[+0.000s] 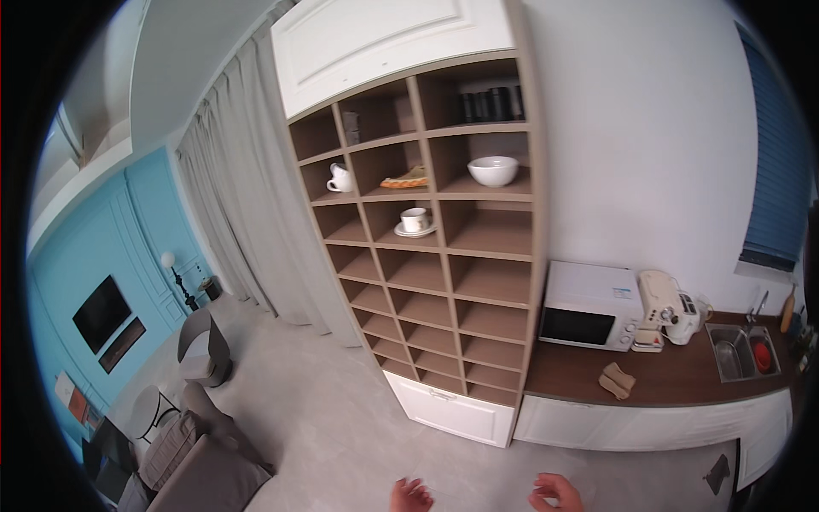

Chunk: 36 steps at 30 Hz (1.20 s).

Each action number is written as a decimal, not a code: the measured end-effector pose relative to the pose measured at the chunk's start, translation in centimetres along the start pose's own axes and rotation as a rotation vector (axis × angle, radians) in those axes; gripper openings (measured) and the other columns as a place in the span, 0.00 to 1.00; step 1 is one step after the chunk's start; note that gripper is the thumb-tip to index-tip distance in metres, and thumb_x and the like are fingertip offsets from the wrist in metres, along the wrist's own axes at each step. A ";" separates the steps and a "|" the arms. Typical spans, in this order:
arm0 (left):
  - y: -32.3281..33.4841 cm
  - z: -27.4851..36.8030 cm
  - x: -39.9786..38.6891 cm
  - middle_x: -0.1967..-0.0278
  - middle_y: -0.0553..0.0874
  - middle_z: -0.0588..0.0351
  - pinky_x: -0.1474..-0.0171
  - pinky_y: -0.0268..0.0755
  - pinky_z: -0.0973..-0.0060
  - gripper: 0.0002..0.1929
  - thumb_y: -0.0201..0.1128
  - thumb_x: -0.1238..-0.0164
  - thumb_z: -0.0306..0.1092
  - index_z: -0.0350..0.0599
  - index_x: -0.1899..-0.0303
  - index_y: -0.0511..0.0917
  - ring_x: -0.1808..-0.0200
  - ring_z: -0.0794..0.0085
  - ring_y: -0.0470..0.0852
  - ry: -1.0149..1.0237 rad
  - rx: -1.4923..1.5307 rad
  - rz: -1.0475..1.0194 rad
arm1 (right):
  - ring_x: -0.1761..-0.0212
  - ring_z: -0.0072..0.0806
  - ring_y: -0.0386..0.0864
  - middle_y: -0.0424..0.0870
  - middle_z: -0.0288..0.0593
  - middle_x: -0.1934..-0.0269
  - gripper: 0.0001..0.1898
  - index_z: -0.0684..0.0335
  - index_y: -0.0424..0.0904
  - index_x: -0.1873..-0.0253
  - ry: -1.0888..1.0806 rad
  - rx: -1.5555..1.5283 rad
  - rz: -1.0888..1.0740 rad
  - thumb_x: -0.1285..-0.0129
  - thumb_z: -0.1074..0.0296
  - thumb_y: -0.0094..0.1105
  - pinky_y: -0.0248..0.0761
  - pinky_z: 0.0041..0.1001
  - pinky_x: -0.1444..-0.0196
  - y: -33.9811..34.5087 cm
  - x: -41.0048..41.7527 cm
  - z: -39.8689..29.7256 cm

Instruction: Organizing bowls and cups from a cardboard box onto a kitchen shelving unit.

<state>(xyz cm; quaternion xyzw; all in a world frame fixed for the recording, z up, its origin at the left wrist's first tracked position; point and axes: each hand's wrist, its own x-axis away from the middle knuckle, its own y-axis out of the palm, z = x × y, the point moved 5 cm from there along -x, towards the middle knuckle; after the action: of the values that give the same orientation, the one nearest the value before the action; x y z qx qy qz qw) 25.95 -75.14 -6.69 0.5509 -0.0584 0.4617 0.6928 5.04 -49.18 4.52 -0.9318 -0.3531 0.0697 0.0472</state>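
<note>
At the bottom edge of the view, my left hand (411,495) hangs over the grey floor with loosely curled fingers and nothing in it. To its right, my right hand (555,493) is also bare, thumb and fingers bent with a gap between them. Neither hand touches anything. Before me stands a tall wooden cubby shelf (489,256). Its upper compartments hold a white bowl (492,171), a cup (414,219) on a saucer (416,233), a white pitcher-like vessel (340,178) and a flat orange-edged item (404,182).
On the right, a brown counter (563,377) carries a microwave (588,307), a cream coffee machine (659,301), a white toaster (684,320), a crumpled cloth (617,381) and a sink (723,358). A grey sofa (205,473) and an armchair (203,349) stand left.
</note>
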 end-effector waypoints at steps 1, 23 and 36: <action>-1.8 2.9 0.2 0.74 0.77 0.61 0.61 0.72 0.70 0.15 0.61 0.23 0.50 0.47 0.56 0.80 0.70 0.69 0.75 0.072 0.038 0.011 | 0.51 0.25 0.82 0.86 0.43 0.49 0.22 0.66 0.76 0.33 0.002 0.004 -0.013 0.29 0.73 0.68 0.78 0.27 0.47 2.4 -2.0 -1.3; 0.5 21.8 -13.7 0.71 0.86 0.57 0.56 0.75 0.70 0.16 0.61 0.23 0.47 0.44 0.60 0.85 0.67 0.69 0.81 0.225 0.424 0.070 | 0.53 0.30 0.89 0.87 0.44 0.48 0.22 0.65 0.78 0.38 -0.102 -0.026 -0.492 0.32 0.64 0.75 0.82 0.29 0.47 26.8 -31.0 0.7; 9.0 31.6 -28.6 0.68 0.87 0.56 0.53 0.79 0.70 0.16 0.61 0.22 0.48 0.43 0.56 0.85 0.64 0.69 0.83 0.105 0.281 -0.041 | 0.51 0.30 0.89 0.87 0.46 0.47 0.22 0.65 0.77 0.37 -0.118 0.015 -0.219 0.31 0.66 0.74 0.82 0.28 0.47 28.0 -44.7 0.3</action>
<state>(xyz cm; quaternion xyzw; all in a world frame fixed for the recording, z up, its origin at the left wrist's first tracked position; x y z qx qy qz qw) 16.92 -117.72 -4.95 0.6186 0.0544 0.4793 0.6202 -9.89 -99.78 4.66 -0.8816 -0.4542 0.1216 0.0408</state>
